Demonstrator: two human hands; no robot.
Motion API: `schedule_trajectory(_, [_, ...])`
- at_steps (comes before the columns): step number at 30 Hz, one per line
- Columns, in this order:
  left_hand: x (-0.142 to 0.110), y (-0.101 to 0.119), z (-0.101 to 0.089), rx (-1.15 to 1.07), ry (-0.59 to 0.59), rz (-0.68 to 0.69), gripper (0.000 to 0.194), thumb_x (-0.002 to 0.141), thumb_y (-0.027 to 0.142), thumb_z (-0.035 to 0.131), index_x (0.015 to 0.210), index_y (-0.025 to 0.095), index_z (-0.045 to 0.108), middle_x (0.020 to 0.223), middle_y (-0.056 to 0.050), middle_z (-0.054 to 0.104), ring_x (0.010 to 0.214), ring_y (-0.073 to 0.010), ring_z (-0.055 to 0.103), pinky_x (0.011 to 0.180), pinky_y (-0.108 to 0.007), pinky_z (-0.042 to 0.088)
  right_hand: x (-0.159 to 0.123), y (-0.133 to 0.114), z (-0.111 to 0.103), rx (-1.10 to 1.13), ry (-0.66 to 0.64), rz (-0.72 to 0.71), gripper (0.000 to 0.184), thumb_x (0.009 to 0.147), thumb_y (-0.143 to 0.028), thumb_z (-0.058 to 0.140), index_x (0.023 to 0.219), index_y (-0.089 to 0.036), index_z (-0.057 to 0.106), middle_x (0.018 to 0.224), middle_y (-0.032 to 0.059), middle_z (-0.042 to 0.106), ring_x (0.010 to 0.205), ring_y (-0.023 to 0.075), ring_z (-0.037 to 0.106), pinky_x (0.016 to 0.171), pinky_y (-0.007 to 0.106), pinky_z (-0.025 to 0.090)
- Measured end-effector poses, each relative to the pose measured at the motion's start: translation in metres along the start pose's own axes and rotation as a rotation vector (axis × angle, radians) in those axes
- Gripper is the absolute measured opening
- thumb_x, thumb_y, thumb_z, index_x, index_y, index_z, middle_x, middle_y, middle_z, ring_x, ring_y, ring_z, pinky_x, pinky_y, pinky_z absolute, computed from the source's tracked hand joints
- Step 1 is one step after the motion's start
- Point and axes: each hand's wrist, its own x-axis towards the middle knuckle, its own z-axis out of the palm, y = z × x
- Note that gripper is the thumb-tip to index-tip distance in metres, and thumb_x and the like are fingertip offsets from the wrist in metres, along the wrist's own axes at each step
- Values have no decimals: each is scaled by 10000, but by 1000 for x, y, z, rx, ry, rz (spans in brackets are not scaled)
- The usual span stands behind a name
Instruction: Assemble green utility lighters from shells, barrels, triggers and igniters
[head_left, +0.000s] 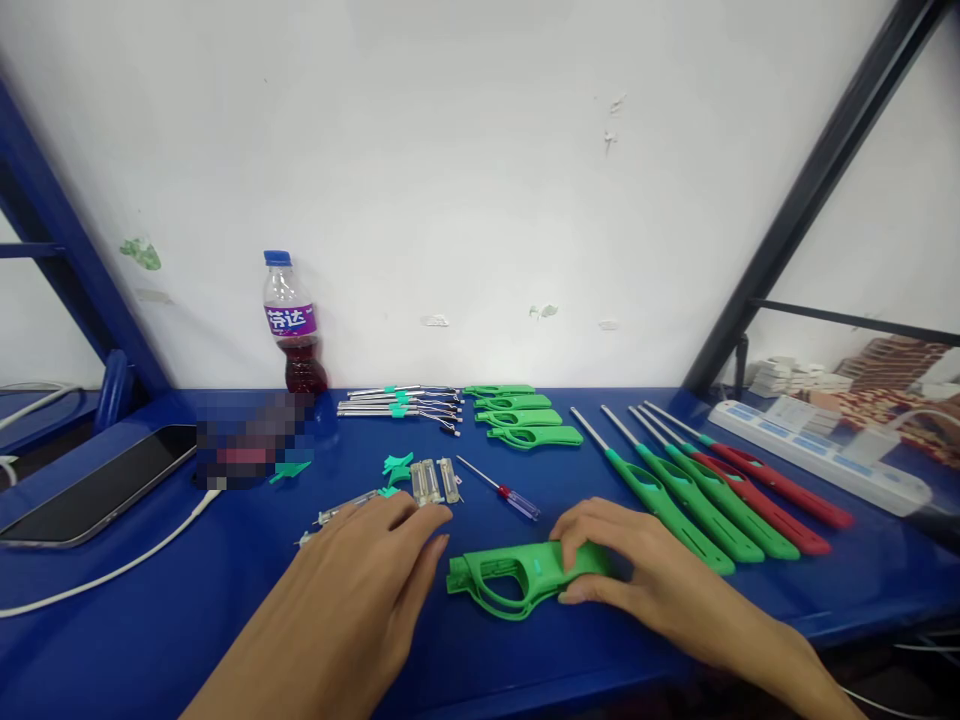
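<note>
My right hand point(626, 565) pinches the rear end of a green lighter casing point(544, 568), which lies flat near the table's front edge with its trigger-guard loop to the left. My left hand point(375, 560) hovers just left of the casing, thumb and index finger apart and nothing visible between them. Its other fingertips are partly hidden. Beyond it are small clear fuel tanks point(426, 482) and teal plastic triggers point(397, 467). More metal-ended parts point(349, 507) show behind its knuckles. A screwdriver point(517, 502) with a clear purple-red handle lies beyond the casing.
Several green casings point(534, 436) and metal tubes with wires point(397, 410) lie at the back. Green lighters point(675, 525) and red lighters point(787, 490) line the right, before a power strip point(825, 455). A bottle point(300, 325), phone point(105, 485) and white cable point(150, 550) occupy the left.
</note>
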Motion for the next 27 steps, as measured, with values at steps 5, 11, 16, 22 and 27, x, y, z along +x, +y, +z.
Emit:
schedule_trajectory(5, [2,-2,-2,-59,-28,-55,441,1109,292,317,1147,287,757,1123,-69,793,963,-304,771,727,-449,632,1,16,-15,-45,166,66,267,986,-534,707,961,-268,699,1164,50,771,1116,252,728,956,361,583])
schedule_trajectory(11, [36,-33,8,-64,-205,-115,357,1095,209,419,1254,245,736,1169,-75,756,1103,-265,706,946,-429,593,3,44,-24,-146,350,164,294,1009,-552,638,984,-273,726,1286,96,752,1206,333,703,1055,512,552])
schedule_trajectory(16, [91,-84,29,61,-271,-133,263,1045,327,685,1261,177,685,1294,-96,693,1207,-280,670,1046,-531,561,-6,19,-1,-79,179,22,224,1015,-544,655,1051,-346,754,1232,7,769,1230,242,699,1078,384,563])
schedule_trajectory(22, [118,-115,60,125,-284,-186,362,1042,390,695,1337,187,645,1352,-109,661,1167,-274,683,985,-502,601,-9,7,25,-127,68,-162,181,996,-490,710,1106,-350,747,1209,6,789,1157,227,751,1025,302,596])
schedule_trajectory(27, [116,-127,74,129,-311,-171,344,1042,385,696,1320,188,654,1344,-106,666,1156,-267,687,978,-491,605,4,17,26,-189,174,-327,140,983,-461,736,1006,-323,731,1026,-25,825,900,186,799,818,245,637])
